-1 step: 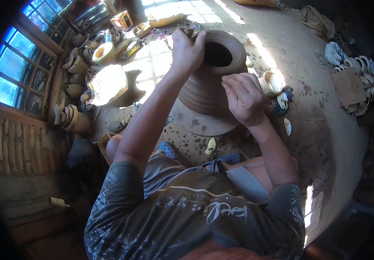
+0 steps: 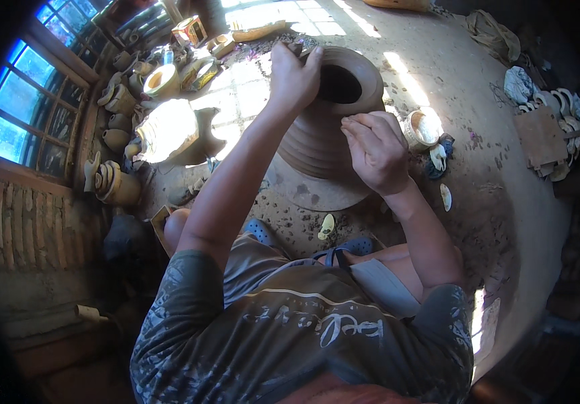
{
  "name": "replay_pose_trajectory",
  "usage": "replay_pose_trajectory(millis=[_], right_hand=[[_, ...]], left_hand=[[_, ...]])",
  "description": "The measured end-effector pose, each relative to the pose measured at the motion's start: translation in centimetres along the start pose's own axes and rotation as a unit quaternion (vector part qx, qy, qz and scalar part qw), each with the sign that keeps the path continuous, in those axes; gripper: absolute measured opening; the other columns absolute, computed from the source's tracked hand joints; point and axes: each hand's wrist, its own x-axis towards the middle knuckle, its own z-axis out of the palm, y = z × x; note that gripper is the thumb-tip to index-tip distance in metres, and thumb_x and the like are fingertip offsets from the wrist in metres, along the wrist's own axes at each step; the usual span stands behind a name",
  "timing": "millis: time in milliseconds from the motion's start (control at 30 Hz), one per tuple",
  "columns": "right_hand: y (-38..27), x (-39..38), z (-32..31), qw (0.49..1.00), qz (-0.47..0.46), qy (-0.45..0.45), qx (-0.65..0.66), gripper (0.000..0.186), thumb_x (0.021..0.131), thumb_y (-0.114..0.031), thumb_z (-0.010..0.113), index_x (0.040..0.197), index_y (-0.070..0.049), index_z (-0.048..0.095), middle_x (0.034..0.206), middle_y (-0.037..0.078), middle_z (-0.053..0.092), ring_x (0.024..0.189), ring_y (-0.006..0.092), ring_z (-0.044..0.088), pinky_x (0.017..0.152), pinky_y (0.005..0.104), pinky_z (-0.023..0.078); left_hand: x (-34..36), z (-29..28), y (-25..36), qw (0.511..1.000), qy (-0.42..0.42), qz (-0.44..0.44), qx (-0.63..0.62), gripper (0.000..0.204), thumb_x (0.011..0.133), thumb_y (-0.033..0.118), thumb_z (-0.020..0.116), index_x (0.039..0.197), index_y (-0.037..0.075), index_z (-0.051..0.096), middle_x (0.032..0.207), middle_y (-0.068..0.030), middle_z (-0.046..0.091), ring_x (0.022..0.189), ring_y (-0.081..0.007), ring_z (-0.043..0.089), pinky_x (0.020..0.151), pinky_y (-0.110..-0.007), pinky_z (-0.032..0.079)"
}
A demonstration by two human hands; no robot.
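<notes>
A large brown clay pot (image 2: pixel 313 151) with a ridged wall and a wide dark mouth stands upright on a round flat base (image 2: pixel 317 196) in front of me. My left hand (image 2: pixel 295 82) is at the left side of the pot's rim, closed around a small dark piece (image 2: pixel 295 48) that shows between thumb and fingers; its kind is unclear. Beside the near right part of the pot's shoulder, my right hand (image 2: pixel 379 149) is closed with the fingertips pinched together. Anything within that pinch is too small or hidden to name.
A white-filled bucket (image 2: pixel 422 128) stands right of the pot, with a crumpled cloth (image 2: pixel 438 156) near it. Clay pots (image 2: pixel 116 140) line the window wall at left. A pale oval piece (image 2: pixel 327 227) lies among clay crumbs before my feet. Boards and curved pieces (image 2: pixel 539 138) are stacked at right.
My left hand has shifted slightly to the right along the pot's rim. My right hand has edged a little to the left. The pot stays in place.
</notes>
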Motion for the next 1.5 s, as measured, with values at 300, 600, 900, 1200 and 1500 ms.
replay_pose_trajectory(millis=[300,600,900,1200,1500], right_hand=[[0.8,1.9,2.4,0.992,-0.103,-0.042,-0.056,0.015,0.075,-0.003,0.080,0.089,-0.006,0.074,0.094,0.005,0.064,0.092,0.0267,0.061,0.080,0.0388,0.052],[2.9,2.0,1.7,0.981,-0.176,-0.040,-0.069,0.008,0.080,-0.010,0.073,0.087,-0.010,0.073,0.098,0.000,0.065,0.097,0.0234,0.058,0.086,0.0439,0.046],[8.8,-0.3,-2.5,0.999,0.011,-0.039,-0.036,0.011,0.081,-0.007,0.081,0.088,-0.006,0.071,0.097,0.005,0.067,0.092,0.0262,0.061,0.083,0.0434,0.049],[7.7,1.0,-2.9,0.917,0.329,-0.225,0.015,0.027,0.095,-0.024,0.065,0.107,0.000,0.060,0.091,0.020,0.068,0.088,0.0389,0.068,0.080,0.0484,0.054],[6.8,2.8,-2.2,0.909,0.231,-0.319,-0.135,0.023,0.097,-0.016,0.048,0.103,0.003,0.060,0.087,0.028,0.071,0.086,0.0478,0.069,0.083,0.0581,0.053]], left_hand=[[2.0,-0.7,0.1,0.984,-0.134,0.034,0.115,0.050,0.095,0.029,0.073,0.120,-0.009,0.053,0.113,-0.0321,0.068,0.114,-0.0469,0.065,0.099,-0.050,0.051],[5.6,-1.2,-1.5,0.948,-0.262,0.165,0.079,0.051,0.092,0.027,0.075,0.126,-0.006,0.055,0.119,-0.0309,0.068,0.114,-0.0450,0.066,0.101,-0.048,0.052],[5.7,-0.5,-2.3,0.935,-0.246,0.251,-0.051,0.041,0.105,0.038,0.062,0.131,0.006,0.058,0.121,-0.0209,0.067,0.116,-0.0360,0.064,0.098,-0.046,0.050],[4.5,-1.8,0.1,0.948,-0.266,0.162,0.059,0.050,0.110,0.047,0.047,0.131,0.003,0.058,0.121,-0.0226,0.067,0.118,-0.0423,0.062,0.101,-0.049,0.048],[-1.1,0.4,1.0,0.991,0.038,0.113,0.052,0.037,0.110,0.032,0.047,0.113,-0.004,0.056,0.085,-0.0283,0.070,0.086,-0.0505,0.068,0.082,-0.057,0.051]])
